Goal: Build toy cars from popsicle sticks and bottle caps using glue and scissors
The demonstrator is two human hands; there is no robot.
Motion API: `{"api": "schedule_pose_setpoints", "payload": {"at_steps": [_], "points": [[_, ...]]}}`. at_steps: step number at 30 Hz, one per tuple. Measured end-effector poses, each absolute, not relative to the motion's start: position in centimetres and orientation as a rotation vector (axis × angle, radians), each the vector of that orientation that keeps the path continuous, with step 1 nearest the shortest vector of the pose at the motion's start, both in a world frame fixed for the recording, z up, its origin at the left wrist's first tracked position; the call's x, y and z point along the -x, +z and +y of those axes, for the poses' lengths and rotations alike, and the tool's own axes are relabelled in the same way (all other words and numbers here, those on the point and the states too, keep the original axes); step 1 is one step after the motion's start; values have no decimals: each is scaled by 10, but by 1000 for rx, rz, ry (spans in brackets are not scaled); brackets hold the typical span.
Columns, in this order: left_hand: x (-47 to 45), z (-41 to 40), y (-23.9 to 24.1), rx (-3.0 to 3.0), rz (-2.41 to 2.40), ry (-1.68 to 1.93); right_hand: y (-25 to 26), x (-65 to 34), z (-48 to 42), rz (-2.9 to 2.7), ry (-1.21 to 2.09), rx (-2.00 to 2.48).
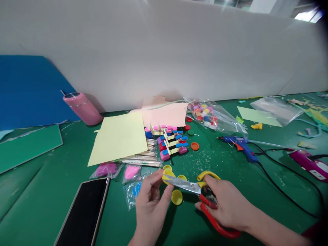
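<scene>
1. A person works at a green table (143, 225), with the left hand (153, 201) pinching a yellow cap (167, 178) between thumb and fingers at the lower centre of the frame.
2. The right hand (227, 201), at the lower right of centre, grasps scissors (188, 186) by their red and yellow handles, the blades pointing left with their tips at the yellow cap; whether they have cut into it cannot be told.
3. Just beside the left hand, a flat yellow disc (176, 197) lies below the blades.
4. Above the hands, mid-frame, sits a small model (173, 142) of pale sticks with blue, pink and red pieces, an orange cap (195, 146) near its right side.
5. A yellow sheet (120, 138) covers part of a pile of sticks (140, 160) left of centre; a phone (83, 212) lies at lower left.
6. A blue glue gun (239, 145) rests at right, below a clear bag (208, 114) of coloured caps.
</scene>
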State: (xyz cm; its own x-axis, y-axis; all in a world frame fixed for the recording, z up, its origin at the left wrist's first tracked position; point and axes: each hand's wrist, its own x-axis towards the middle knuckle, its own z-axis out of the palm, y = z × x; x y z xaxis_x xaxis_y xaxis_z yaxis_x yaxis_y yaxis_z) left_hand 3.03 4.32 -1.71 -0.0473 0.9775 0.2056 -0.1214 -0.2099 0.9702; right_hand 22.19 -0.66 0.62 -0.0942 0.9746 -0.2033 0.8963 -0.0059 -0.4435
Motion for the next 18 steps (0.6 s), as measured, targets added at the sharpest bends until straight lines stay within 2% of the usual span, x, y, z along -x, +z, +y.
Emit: {"api": "schedule_pose_setpoints", "payload": {"at_steps": [6, 12, 18], "points": [[-29, 43, -15, -1228, 1003, 1376, 4, -221, -7, -2046, 764, 1990], [-25, 47, -14, -957, 897, 1082, 4, -221, -7, -2005, 748, 1997], [-26, 48, -13, -964, 892, 1113, 7, -221, -7, -1967, 734, 2063]]}}
